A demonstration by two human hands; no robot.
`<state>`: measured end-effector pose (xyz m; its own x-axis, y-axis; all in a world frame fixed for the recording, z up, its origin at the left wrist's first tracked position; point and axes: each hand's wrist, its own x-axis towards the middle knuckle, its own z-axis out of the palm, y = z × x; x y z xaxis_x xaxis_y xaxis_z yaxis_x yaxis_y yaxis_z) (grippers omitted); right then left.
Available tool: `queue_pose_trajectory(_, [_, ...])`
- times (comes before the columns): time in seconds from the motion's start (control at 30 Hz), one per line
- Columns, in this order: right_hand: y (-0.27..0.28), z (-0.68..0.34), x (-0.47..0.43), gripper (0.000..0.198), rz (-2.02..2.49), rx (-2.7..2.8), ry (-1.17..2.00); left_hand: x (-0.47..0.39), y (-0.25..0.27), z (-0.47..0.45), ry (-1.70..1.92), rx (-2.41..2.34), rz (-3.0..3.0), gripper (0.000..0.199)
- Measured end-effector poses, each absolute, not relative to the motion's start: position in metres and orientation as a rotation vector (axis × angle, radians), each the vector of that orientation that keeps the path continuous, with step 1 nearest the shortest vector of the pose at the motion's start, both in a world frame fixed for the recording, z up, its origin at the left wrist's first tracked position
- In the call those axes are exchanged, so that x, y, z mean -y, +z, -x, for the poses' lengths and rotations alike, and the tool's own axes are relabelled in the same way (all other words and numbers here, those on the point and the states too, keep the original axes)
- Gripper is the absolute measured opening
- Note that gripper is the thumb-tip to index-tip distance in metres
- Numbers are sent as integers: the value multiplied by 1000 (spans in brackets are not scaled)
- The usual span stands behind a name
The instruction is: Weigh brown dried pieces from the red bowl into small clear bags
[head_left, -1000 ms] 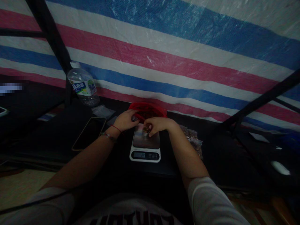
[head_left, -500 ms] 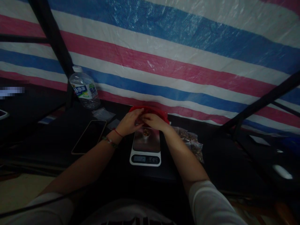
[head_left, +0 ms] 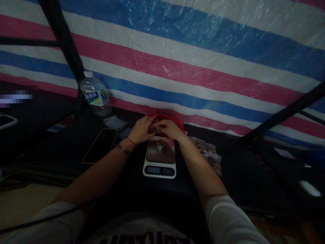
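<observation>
A small clear plastic bag (head_left: 155, 125) shows between my two hands. My left hand (head_left: 143, 130) has its fingers curled round the bag's left side. My right hand (head_left: 170, 129) pinches it from the right, fingertips close to the left hand's. Just behind the hands lies a red container or bag (head_left: 177, 121), mostly covered by them. Nearer to me is a white kitchen scale (head_left: 159, 171) with a lit display. On its plate stands a little cup (head_left: 160, 144) filled with small brownish pieces.
Filled clear bags (head_left: 206, 149) lie right of the scale, beside my right forearm. To the left are a phone (head_left: 101, 145), flat clear bags (head_left: 115, 122) and a large plastic bottle (head_left: 95, 96). A striped plastic sheet (head_left: 177, 67) hangs behind the black table.
The clear bag has come into sight between my hands, and the fingers have shifted around it. The scale's display reading has changed. The whole view has shifted slightly.
</observation>
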<state>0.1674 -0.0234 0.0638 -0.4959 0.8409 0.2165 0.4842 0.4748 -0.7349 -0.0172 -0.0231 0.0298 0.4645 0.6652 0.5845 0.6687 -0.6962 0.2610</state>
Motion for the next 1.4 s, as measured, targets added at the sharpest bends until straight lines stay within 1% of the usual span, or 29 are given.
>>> queue_pose_trajectory(0.1, [60, -167, 22, 16, 1135, 2202, 728, 25, 32, 14, -1017, 1216, 2720, 73])
queue_pose_trajectory(0.3, [63, -168, 22, 13, 1056, 2349, 607, 26, 32, 12, -960, 1327, 2652, 75])
queue_pose_trajectory(0.43, [66, -171, 22, 25, 1030, 2386, 553, 26, 30, 13, -924, 1382, 2598, 76])
queue_pose_trajectory(0.5, [66, -170, 23, 28, 1053, 2378, 536, 27, 30, 12, -931, 1381, 2587, 77])
queue_pose_trajectory(0.6, [66, -168, 25, 18, 1093, 2337, 569, 26, 36, 8, -924, 1331, 2636, 76])
queue_pose_trajectory(0.67, [67, -167, 26, 12, 1086, 2297, 596, 22, 43, 5, -903, 1282, 2703, 70])
queue_pose_trajectory(0.7, [68, -168, 25, 13, 1078, 2281, 604, 20, 46, 3, -903, 1261, 2732, 66])
queue_pose_trajectory(0.8, [71, -174, 22, 22, 1091, 2207, 604, 10, 49, 0, -987, 1247, 2758, 51])
queue_pose_trajectory(0.87, [73, -180, 20, 27, 1159, 2112, 601, 5, 46, 0, -1088, 1288, 2725, 46])
queue_pose_trajectory(1.0, [78, -190, 20, 30, 1305, 2086, 606, 4, 32, 5, -1241, 1368, 2714, 46])
queue_pose_trajectory(1.1, [86, -196, 28, 27, 1355, 2244, 591, 9, 25, 10, -1329, 1372, 2754, 46])
queue_pose_trajectory(1.17, [94, -200, 36, 25, 1371, 2396, 659, 11, 23, 12, -1384, 1394, 2758, 45])
queue_pose_trajectory(1.2, [97, -201, 40, 30, 1351, 2489, 731, 13, 23, 13, -1409, 1405, 2757, 44])
queue_pose_trajectory(1.3, [99, -200, 47, 60, 1208, 2734, 914, 14, 22, 14, -1457, 1444, 2744, 44])
queue_pose_trajectory(1.33, [96, -198, 47, 63, 1180, 2777, 926, 14, 21, 14, -1461, 1464, 2735, 44])
queue_pose_trajectory(1.4, [90, -191, 45, 56, 1167, 2806, 922, 13, 20, 14, -1456, 1510, 2720, 41])
